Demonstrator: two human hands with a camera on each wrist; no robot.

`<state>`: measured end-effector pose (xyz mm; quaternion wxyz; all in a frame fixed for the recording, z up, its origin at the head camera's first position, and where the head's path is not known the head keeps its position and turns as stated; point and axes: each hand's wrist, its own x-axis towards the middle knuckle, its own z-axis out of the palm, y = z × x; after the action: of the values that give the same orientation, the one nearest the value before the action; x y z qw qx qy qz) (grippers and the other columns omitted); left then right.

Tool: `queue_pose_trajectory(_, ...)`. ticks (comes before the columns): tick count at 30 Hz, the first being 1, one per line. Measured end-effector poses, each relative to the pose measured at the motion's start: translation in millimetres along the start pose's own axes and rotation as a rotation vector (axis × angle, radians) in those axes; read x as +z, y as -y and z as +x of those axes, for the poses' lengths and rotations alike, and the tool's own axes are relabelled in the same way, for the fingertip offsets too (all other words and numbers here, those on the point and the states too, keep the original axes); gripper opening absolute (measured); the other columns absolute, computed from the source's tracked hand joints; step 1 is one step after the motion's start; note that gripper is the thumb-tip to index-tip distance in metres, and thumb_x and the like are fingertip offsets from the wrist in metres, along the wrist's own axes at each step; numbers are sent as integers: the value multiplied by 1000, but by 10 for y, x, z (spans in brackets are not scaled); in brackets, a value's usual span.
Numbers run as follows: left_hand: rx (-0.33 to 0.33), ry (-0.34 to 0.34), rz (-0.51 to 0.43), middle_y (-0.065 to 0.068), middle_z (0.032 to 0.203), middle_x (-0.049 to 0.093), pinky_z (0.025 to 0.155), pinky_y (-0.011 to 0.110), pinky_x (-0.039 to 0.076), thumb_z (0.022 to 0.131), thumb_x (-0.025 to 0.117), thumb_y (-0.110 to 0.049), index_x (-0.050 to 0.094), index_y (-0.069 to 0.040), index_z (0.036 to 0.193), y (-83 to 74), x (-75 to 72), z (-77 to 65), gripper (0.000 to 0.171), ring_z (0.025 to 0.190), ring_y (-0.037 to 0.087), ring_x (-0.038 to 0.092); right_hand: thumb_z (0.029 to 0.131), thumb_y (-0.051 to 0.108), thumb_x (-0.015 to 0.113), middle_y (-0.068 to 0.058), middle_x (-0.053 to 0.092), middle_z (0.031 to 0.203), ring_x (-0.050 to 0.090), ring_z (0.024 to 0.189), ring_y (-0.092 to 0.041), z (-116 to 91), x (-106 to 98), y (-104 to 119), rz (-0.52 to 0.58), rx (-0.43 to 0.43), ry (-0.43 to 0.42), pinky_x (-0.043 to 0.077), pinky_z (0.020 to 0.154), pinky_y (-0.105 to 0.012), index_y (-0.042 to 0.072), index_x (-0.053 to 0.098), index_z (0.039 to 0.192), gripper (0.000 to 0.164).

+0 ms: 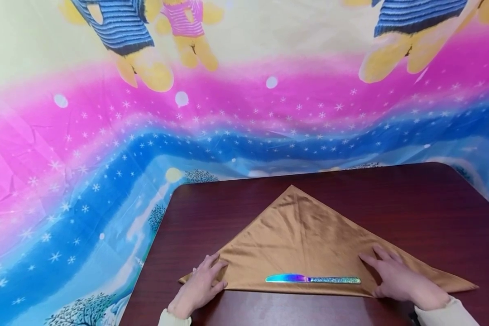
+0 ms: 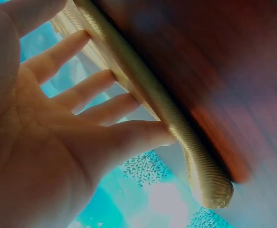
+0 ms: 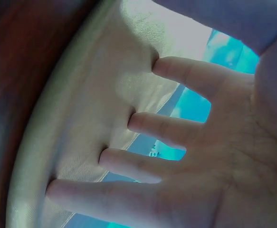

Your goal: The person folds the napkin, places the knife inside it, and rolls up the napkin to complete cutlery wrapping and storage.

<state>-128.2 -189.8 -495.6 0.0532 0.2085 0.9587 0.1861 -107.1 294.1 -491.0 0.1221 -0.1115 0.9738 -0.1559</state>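
A golden-brown satin napkin (image 1: 309, 240) lies in a triangle on the table, its peak pointing away and its long folded edge near me. On it, just above that edge, rests a rainbow-coloured table knife (image 1: 313, 279), blade to the left. My left hand (image 1: 201, 283) touches the napkin near its left corner with spread fingers. In the left wrist view those fingertips (image 2: 110, 76) meet the cloth beside its rounded fold. Right of the knife handle, my right hand (image 1: 401, 276) rests its spread fingertips (image 3: 136, 118) on the cloth, fairly straight.
The dark reddish-brown table (image 1: 432, 194) has rounded far corners. Behind and to the left of it hangs a printed cloth backdrop (image 1: 228, 99) with bears, snowflakes and pink and blue bands. Pale sleeves (image 1: 444, 314) cover the wrists.
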Motion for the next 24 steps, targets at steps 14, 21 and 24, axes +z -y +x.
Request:
queue_pose_trajectory(14, -20, 1, -36, 22, 149, 40, 87, 81, 30, 90, 67, -22, 56, -9, 130, 127, -24, 144, 43, 135, 52, 35, 59, 24, 88, -35, 41, 134, 40, 120, -59, 240, -146, 21, -44, -28, -3, 37, 91, -66, 2, 57, 130, 81)
queue_pose_trajectory(21, -60, 20, -50, 19, 151, 38, 89, 81, 29, 90, 66, -22, 56, -11, 131, 137, -60, 174, 43, 137, 51, 32, 54, 24, 90, -31, 44, 131, 44, 117, -53, 326, -166, 45, -62, -31, -17, 40, 88, -62, 2, 58, 128, 83)
queue_pose_trajectory(24, -69, 29, -56, 18, 152, 37, 90, 80, 28, 91, 66, -23, 55, -12, 132, 144, -59, 184, 44, 138, 51, 31, 52, 24, 90, -30, 45, 129, 45, 114, -53, 336, -165, 53, -69, -28, -32, 42, 86, -61, 2, 59, 127, 84)
